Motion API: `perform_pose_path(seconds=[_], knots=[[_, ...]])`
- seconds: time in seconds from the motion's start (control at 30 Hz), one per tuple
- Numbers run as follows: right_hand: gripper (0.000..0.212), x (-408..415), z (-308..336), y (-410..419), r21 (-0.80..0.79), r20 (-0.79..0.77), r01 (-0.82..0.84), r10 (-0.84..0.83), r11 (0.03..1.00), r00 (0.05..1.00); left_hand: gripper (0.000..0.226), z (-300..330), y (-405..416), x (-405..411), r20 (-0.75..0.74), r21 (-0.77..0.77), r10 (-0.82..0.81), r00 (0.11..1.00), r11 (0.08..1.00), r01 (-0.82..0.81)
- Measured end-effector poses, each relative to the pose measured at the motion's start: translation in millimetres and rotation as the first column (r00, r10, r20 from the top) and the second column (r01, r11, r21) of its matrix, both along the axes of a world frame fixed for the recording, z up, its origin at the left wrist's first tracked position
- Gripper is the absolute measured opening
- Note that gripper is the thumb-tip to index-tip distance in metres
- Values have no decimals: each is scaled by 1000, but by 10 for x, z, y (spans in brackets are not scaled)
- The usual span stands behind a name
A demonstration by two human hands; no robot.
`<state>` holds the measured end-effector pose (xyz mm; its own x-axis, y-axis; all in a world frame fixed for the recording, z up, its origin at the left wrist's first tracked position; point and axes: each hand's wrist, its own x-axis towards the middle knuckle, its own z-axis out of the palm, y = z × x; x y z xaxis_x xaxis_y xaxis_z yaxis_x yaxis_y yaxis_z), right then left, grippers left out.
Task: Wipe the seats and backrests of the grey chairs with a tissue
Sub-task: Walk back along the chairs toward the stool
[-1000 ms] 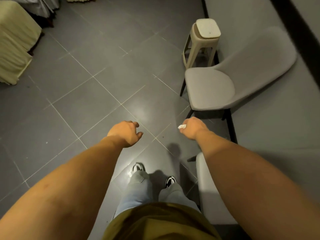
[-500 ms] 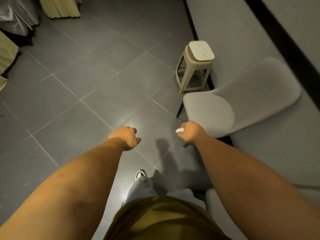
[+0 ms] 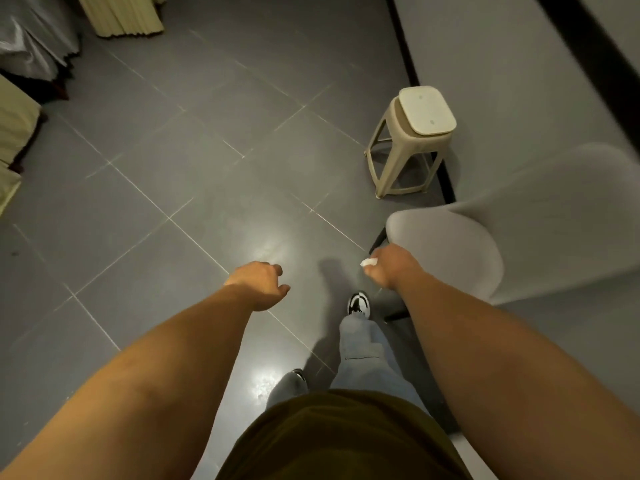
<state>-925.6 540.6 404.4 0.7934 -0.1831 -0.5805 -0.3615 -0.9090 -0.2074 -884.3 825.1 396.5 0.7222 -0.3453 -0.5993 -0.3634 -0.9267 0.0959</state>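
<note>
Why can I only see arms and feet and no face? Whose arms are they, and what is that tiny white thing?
The camera sits on a person's head and looks down, so you see their own arms, legs and shoes. The right hand grips a small crumpled white tissue for wiping. Beside it stands a grey cushioned chair with dark legs, next to a beige plastic stool. The left hand hangs loosely curled and holds nothing. Everything stands on a dark grey tiled floor.

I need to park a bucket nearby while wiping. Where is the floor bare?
Bare tiles lie left of the left hand, toward the draped furniture. It is crowded between the beige stool, the grey chair and the wall.
</note>
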Motion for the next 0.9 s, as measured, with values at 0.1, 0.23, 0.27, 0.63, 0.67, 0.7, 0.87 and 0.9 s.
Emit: perform_pose_path(seconds=[0.1, 0.23, 0.27, 0.63, 0.67, 0.7, 0.87, 0.9], knots=[[36, 530, -90, -134, 49, 14, -14, 13, 999, 1000, 55, 15, 66, 471, -18, 106, 98, 995, 990, -96], [35, 1291, -107, -400, 100, 51, -69, 64, 993, 997, 55, 128, -268, 1165, 48, 129, 162, 986, 977, -167], [35, 1457, -93, -491, 115, 51, -71, 65, 991, 997, 55, 175, -439, 1320, 58, 112, 155, 986, 981, -161], [39, 3005, 35, -960, 47, 1, -153, 153, 987, 988, 53, 381, -1537, 2659, 184, -156, 100, 978, 985, -71], [39, 3120, 32, -934, 46, 5, -164, 164, 985, 986, 53, 334, -1465, 2800, 163, -137, 106, 981, 987, -84], [38, 3229, 32, -913, 44, 7, -170, 170, 984, 985, 53, 276, -1377, 2940, 139, -106, 111, 984, 990, -96], [43, 3838, 25, -980, -1, -48, -137, 137, 991, 989, 58, -102, -939, 3693, 29, 70, 85, 996, 994, -87], [46, 3976, 25, -1008, -18, -59, -111, 110, 994, 992, 58, -156, -888, 3879, 14, 66, 75, 997, 995, -76]])
